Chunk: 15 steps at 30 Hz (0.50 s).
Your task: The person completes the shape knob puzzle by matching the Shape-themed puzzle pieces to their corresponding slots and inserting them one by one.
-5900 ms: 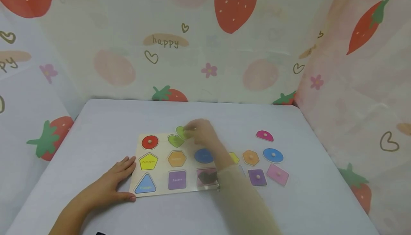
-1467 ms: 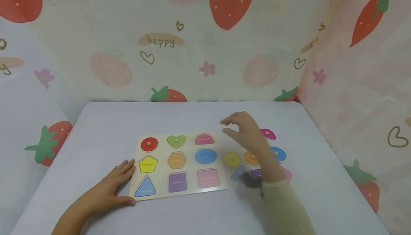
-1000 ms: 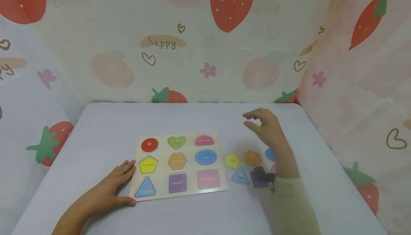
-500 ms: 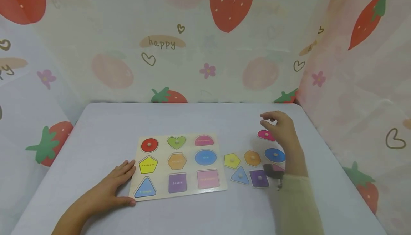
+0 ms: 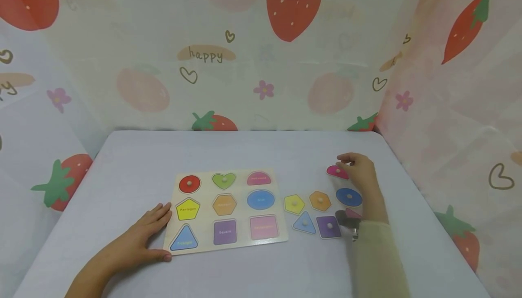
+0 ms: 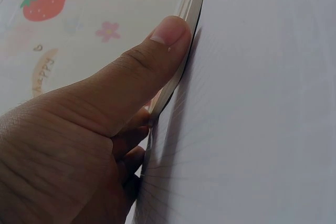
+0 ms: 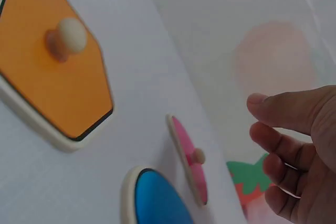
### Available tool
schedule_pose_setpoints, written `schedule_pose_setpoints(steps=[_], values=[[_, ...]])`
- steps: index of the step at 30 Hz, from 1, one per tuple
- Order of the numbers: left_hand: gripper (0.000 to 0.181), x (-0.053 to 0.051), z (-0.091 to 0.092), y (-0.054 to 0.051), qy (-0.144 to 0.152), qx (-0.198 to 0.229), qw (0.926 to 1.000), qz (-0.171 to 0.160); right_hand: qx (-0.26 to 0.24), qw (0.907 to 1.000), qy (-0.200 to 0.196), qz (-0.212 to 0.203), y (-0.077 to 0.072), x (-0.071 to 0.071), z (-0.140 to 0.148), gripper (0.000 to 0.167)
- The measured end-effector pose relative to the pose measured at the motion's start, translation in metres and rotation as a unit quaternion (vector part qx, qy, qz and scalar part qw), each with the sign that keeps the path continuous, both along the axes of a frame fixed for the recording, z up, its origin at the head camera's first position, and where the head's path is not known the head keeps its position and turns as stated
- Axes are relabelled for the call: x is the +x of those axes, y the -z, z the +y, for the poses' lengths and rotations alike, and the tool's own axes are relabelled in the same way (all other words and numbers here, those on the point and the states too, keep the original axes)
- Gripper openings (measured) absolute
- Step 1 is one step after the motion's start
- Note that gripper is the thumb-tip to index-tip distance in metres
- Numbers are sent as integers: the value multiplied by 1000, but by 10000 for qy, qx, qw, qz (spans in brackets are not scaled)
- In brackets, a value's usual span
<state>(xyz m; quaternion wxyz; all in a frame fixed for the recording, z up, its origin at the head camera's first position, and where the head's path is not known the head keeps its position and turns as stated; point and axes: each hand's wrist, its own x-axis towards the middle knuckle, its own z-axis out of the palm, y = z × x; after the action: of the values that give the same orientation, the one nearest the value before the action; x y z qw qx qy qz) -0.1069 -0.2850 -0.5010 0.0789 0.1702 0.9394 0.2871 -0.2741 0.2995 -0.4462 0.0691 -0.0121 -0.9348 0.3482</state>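
My left hand [image 5: 134, 239] rests at the left edge of the puzzle board [image 5: 205, 189], thumb at its near corner; in the left wrist view the left hand [image 6: 89, 114] has its thumb against the board's edge. The red circle [image 5: 190, 184] and green heart [image 5: 224, 180] lie in the board, each with a knob. My right hand [image 5: 360, 171] hovers at the pink half circle [image 5: 335, 171], thumb and fingers apart. In the right wrist view the right hand [image 7: 304, 145] holds nothing, a gap between it and the pink piece [image 7: 188, 158].
Right of the board lie a yellow pentagon [image 5: 294, 204], orange hexagon [image 5: 320, 201], blue oval [image 5: 349, 197], blue triangle [image 5: 304, 223], purple square [image 5: 328, 227] and a partly hidden pink rectangle [image 5: 354, 213]. A strawberry-patterned curtain [image 5: 248, 71] stands behind the white table [image 5: 244, 271].
The green heart, held over the board earlier, now lies in it, released. My right hand has moved right, then down to the pink half circle. The left hand has stayed at the board.
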Motion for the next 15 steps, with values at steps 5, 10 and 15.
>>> schedule_pose_setpoints(steps=[5,10,15], values=[[115,-1,-1,3,-18,-32,10000,-43,120,9998,-68,-163,16,-6,3,32],[113,-2,-2,1,2,46,10000,38,-55,9984,-128,-549,25,-10,-2,34],[113,-4,-5,3,20,54,10000,35,207,9969,-72,-750,35,-16,-7,34]])
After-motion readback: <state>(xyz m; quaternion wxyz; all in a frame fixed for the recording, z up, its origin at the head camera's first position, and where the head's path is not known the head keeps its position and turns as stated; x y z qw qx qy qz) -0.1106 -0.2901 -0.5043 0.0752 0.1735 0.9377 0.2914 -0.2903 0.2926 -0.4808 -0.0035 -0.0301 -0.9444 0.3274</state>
